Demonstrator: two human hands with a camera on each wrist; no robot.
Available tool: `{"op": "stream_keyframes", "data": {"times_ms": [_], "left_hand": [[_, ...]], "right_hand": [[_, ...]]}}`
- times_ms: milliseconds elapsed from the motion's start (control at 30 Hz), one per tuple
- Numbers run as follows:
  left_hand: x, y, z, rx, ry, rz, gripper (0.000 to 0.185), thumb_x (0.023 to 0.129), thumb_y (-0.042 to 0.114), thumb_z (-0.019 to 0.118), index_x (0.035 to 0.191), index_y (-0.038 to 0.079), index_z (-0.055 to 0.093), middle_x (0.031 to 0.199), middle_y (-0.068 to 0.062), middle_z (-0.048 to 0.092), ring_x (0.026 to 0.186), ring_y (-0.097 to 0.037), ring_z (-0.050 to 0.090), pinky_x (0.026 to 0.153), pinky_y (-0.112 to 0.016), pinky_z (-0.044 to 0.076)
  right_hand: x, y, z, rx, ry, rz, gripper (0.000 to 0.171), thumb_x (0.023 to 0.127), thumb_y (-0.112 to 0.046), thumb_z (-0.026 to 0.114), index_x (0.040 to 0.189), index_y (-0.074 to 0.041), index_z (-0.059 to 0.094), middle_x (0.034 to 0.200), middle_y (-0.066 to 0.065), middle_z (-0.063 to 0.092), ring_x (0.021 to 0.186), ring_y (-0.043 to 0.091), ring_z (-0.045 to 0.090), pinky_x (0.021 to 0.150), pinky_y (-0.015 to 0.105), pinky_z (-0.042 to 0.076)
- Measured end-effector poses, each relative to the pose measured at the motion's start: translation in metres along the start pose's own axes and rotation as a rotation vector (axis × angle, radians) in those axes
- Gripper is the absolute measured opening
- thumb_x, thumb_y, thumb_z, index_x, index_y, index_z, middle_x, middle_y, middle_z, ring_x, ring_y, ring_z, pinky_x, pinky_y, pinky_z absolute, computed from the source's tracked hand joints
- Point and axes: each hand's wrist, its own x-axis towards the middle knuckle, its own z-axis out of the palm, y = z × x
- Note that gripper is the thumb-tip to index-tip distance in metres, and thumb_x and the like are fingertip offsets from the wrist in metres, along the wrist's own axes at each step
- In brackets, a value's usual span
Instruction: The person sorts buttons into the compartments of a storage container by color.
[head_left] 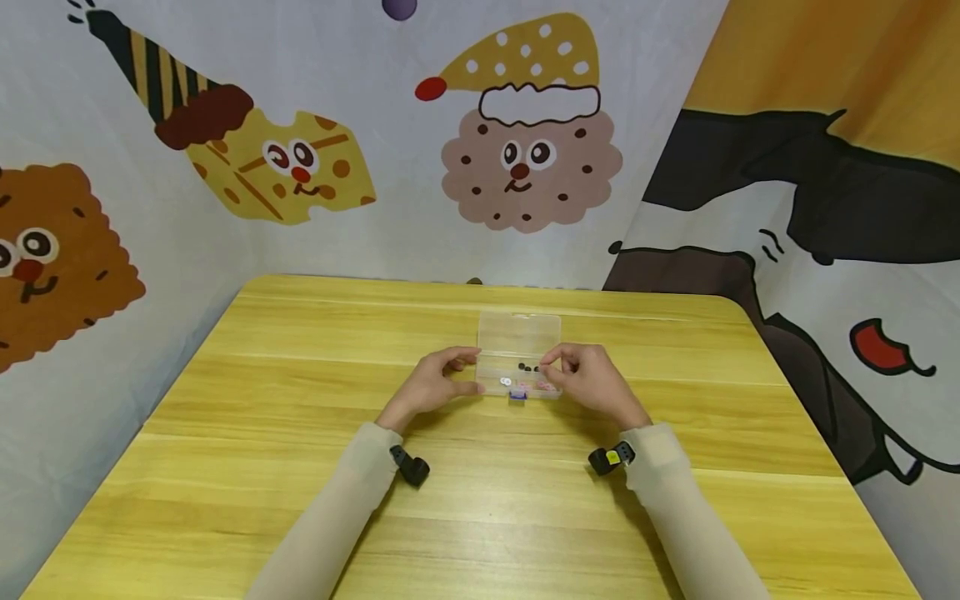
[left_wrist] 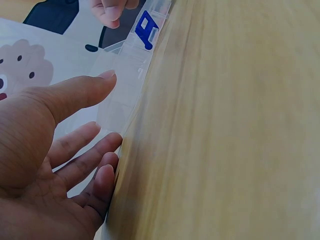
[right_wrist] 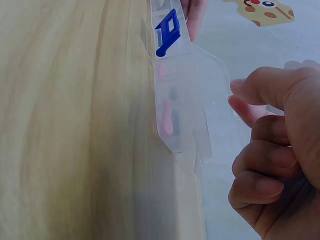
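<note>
A small clear plastic box [head_left: 517,354] lies in the middle of the yellow wooden table [head_left: 300,467], its lid tipped back. A blue latch [head_left: 517,398] sits on its near edge. Small black, white and pink pieces [head_left: 525,379] lie inside. My left hand [head_left: 468,371] holds the box's left end, thumb at the front and fingers behind. In the left wrist view the fingertips [left_wrist: 112,145] touch the box [left_wrist: 122,95]. My right hand [head_left: 555,360] has curled fingers, and thumb and forefinger [right_wrist: 235,95] pinch the right edge of the lid [right_wrist: 200,100].
Printed cartoon cloth [head_left: 525,158] hangs close behind the table and along both sides. Bare tabletop spreads all around the box. A black wrist camera [head_left: 411,467] sits on each sleeve.
</note>
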Motion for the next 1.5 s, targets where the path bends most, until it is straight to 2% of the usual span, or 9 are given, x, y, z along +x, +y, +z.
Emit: {"op": "stream_keyframes", "data": {"times_ms": [233, 867, 1167, 1500], "left_hand": [[0.000, -0.001, 0.000, -0.018, -0.003, -0.002, 0.064, 0.087, 0.024, 0.084, 0.145, 0.021, 0.059, 0.138, -0.003, 0.064, 0.127, -0.026, 0.055, 0.112, -0.046, 0.045], [-0.001, -0.002, 0.000, -0.008, 0.001, -0.001, 0.064, 0.086, 0.024, 0.085, 0.145, 0.022, 0.059, 0.137, -0.002, 0.065, 0.127, -0.026, 0.055, 0.112, -0.046, 0.045], [-0.001, 0.000, 0.000, -0.003, 0.003, 0.006, 0.064, 0.087, 0.024, 0.084, 0.145, 0.021, 0.059, 0.137, -0.002, 0.065, 0.127, -0.025, 0.055, 0.111, -0.045, 0.045], [0.001, -0.001, 0.000, -0.008, 0.005, 0.005, 0.064, 0.086, 0.024, 0.085, 0.145, 0.021, 0.059, 0.137, -0.002, 0.065, 0.126, -0.026, 0.055, 0.111, -0.045, 0.045]], "right_hand": [[-0.001, 0.003, -0.006, -0.037, 0.008, -0.014, 0.019, 0.097, -0.027, 0.072, 0.109, -0.013, 0.074, 0.058, -0.002, 0.045, 0.048, 0.011, 0.034, 0.048, 0.025, 0.034], [-0.013, 0.029, -0.031, -0.152, 0.017, 0.044, 0.029, 0.096, -0.031, 0.073, 0.115, -0.008, 0.072, 0.058, -0.001, 0.046, 0.049, 0.013, 0.038, 0.050, 0.027, 0.036], [-0.019, 0.046, -0.039, -0.159, 0.017, 0.069, 0.029, 0.097, -0.030, 0.072, 0.116, -0.008, 0.071, 0.059, -0.001, 0.049, 0.046, 0.014, 0.041, 0.047, 0.028, 0.040], [-0.027, 0.059, -0.043, -0.149, 0.014, 0.103, 0.025, 0.097, -0.029, 0.073, 0.114, -0.011, 0.071, 0.059, -0.001, 0.047, 0.046, 0.012, 0.037, 0.045, 0.026, 0.035]]}}
